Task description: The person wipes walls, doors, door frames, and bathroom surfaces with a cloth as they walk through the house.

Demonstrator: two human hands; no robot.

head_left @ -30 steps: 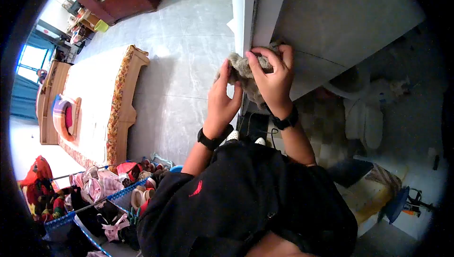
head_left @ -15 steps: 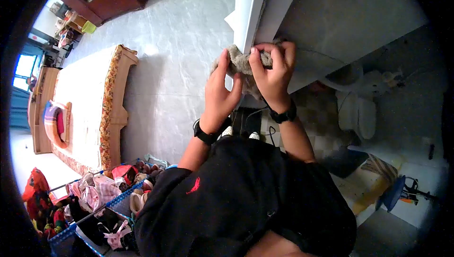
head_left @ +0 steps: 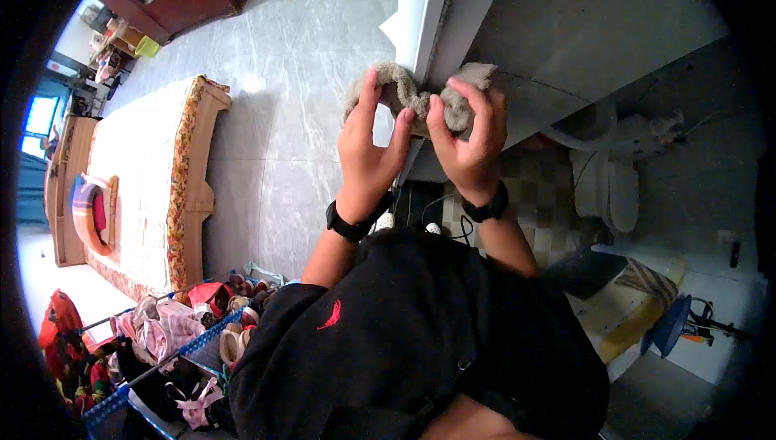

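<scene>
A grey-brown cloth (head_left: 396, 76) is bunched against the edge of the white door frame (head_left: 427, 11), one part on each side of it. My left hand (head_left: 368, 149) curls round the left part, with thumb and forefinger bowed apart along the cloth. On the other side, my right hand (head_left: 471, 141) has its fingers bent over a thick fold, its thumb pointing at the frame edge. Some of the fingers of both hands are hidden behind the cloth. Each wrist wears a black band.
To the left stands a bed (head_left: 133, 173) with a flowered edge. A rack of shoes (head_left: 170, 327) is at lower left. A toilet (head_left: 610, 189) lies to the right, beyond a checkered floor (head_left: 533, 189). A dark cable (head_left: 466, 230) runs near my feet.
Both hands have shifted slightly, the left one up and leftward. The right fingers have loosened from a tight pinch, and more of the cloth now shows above them.
</scene>
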